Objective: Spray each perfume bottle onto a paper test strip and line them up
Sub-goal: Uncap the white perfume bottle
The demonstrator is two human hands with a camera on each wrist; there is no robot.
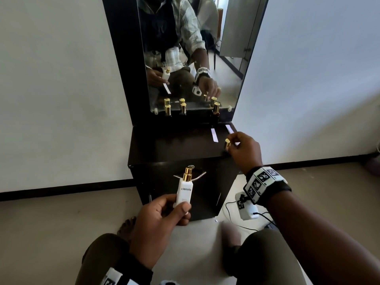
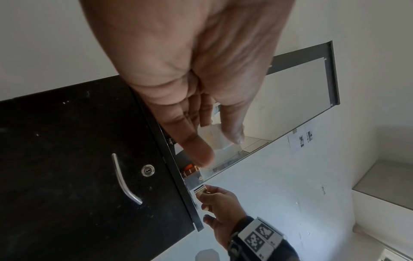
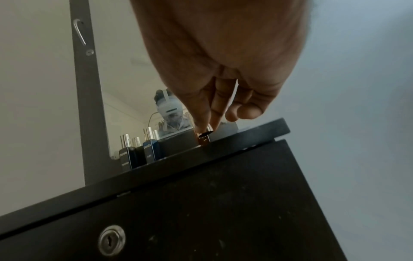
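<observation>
Fingers and thumb of the left hand [image 1: 162, 219] wrap the lower half of the white perfume bottle [image 1: 183, 194], low in the middle of the head view, in front of the dark desk [image 1: 156, 145] and clear of it. The bottle stands nearly upright with its cap off, so the gold spray nozzle [image 1: 187, 174] is bare at the top. It looks small, light and rigid, with flat smooth sides that could slip in a loose hold; to my eye the grasp around the flat faces low on the body is the sound one, leaving the nozzle free for a forefinger.

At the right of the head view, the right hand [image 1: 242, 151] pinches a small gold cap [image 1: 227, 143] between thumb and fingertips, just over the right front part of the desk. That cap seems hard, shiny and very light, easy to fumble or roll if set down on its side.

Just beyond that hand lie two white paper strips [image 1: 214, 135], thin and limp; the farther one is partly hidden by the fingers. I'd guess each wants picking up by one end, lightly.

Three capped bottles [image 1: 168, 110] stand at the foot of the mirror [image 1: 226, 38], toward the upper middle.
</observation>
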